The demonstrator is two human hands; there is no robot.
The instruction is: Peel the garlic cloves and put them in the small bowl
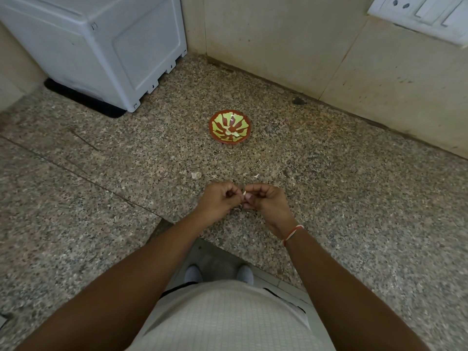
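Both forearms extend forward, converging. Left hand [218,198] and right hand [266,200] meet with knuckles up and fingers curled, fingertips pinching a small pale piece between them. Right wrist bears a thread band [292,234].

A pale garlic clove [244,193] is sitting pinched between both hands' fingertips. At twelve o'clock from it, well apart, a red-and-green small bowl [229,126] is holding peeled cloves [232,133].

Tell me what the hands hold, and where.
A garlic clove, pinched between fingertips of left hand and right hand; which part cannot be told.
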